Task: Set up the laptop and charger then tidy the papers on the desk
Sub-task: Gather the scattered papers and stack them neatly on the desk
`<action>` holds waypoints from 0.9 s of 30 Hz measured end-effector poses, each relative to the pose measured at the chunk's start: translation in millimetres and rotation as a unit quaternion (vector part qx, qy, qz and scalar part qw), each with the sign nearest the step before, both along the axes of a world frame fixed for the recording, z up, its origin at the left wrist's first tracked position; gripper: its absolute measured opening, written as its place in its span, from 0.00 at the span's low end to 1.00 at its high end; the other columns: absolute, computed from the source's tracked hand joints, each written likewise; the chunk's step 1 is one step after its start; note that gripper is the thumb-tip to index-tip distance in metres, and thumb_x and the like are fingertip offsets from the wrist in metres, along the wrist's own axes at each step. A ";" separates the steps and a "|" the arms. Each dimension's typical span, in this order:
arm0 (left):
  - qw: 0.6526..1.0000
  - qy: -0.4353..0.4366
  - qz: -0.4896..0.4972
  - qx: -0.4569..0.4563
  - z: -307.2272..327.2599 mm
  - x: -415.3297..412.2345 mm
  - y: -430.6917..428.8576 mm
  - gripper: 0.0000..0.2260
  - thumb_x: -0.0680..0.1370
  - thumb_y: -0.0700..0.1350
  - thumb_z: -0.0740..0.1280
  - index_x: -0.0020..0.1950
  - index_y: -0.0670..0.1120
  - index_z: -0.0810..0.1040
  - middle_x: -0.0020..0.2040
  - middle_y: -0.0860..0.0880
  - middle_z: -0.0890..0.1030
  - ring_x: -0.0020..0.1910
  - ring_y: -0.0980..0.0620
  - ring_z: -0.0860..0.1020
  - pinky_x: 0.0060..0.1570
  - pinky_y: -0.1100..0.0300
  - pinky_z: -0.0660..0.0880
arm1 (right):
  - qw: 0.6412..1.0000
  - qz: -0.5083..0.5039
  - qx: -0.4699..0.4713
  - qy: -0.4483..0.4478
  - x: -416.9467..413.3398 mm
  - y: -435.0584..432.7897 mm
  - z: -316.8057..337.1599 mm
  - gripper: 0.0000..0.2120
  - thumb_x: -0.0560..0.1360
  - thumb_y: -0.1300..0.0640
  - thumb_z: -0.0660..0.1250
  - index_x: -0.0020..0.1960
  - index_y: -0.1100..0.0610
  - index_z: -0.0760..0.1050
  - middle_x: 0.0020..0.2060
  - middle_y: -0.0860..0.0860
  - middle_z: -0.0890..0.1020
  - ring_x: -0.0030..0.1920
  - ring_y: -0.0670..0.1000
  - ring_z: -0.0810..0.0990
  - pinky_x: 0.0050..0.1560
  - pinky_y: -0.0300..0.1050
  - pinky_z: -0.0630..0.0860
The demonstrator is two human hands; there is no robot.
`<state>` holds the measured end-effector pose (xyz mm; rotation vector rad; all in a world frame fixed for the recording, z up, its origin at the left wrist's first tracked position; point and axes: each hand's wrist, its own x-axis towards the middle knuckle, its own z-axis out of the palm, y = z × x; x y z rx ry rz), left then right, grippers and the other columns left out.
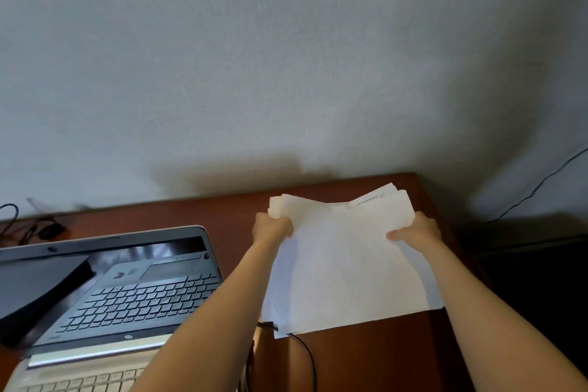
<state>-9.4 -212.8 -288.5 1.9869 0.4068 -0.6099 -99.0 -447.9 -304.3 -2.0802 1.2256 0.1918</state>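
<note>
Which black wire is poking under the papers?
The front wire beside the laptop, reaching the papers' near edge. The back-left wire and the wall wire lie far from them.

Wall [286,57]: pale grey, plain, far side. Wire [541,185]: thin, black, slanting down the wall, far right. Dark unit [534,280]: low, right of the bench [366,360], details unclear.

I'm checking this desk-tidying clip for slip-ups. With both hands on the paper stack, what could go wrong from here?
1. The papers are fanned unevenly, and the left hand and right hand grip only their far corners, so loose sheets might slide out.
2. A black cable runs under the stack's near edge beside the laptop; dragging the stack could snag it.
3. The stack sits near the right edge of the desk, so sheets may fall off.
</note>
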 end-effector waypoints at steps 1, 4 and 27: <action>1.000 0.010 0.008 0.009 -2.0 -0.9 2.1 0.24 0.72 0.32 0.65 0.67 0.36 0.65 0.62 0.38 0.72 0.58 0.42 0.72 0.51 0.52 0.73 | 1.000 -0.009 0.010 0.004 -2.8 0.3 1.2 0.37 0.67 0.56 0.76 0.70 0.63 0.62 0.67 0.61 0.67 0.66 0.63 0.69 0.62 0.52 0.71; 0.999 0.052 0.006 0.015 -10.5 -9.5 7.0 0.23 0.74 0.34 0.65 0.68 0.35 0.64 0.62 0.38 0.72 0.62 0.40 0.72 0.57 0.52 0.72 | 0.998 -0.044 0.035 0.002 -9.1 2.0 -0.9 0.35 0.67 0.58 0.76 0.68 0.66 0.64 0.66 0.62 0.71 0.65 0.61 0.71 0.60 0.50 0.72; 0.935 -0.269 0.079 -0.216 78.9 -19.2 -20.8 0.04 0.77 0.36 0.63 0.50 0.43 0.73 0.36 0.51 0.74 0.36 0.55 0.73 0.36 0.64 0.71 | 0.874 -0.143 0.142 -0.442 -15.5 8.3 88.7 0.17 0.75 0.69 0.64 0.63 0.64 0.72 0.55 0.58 0.78 0.51 0.52 0.75 0.45 0.42 0.73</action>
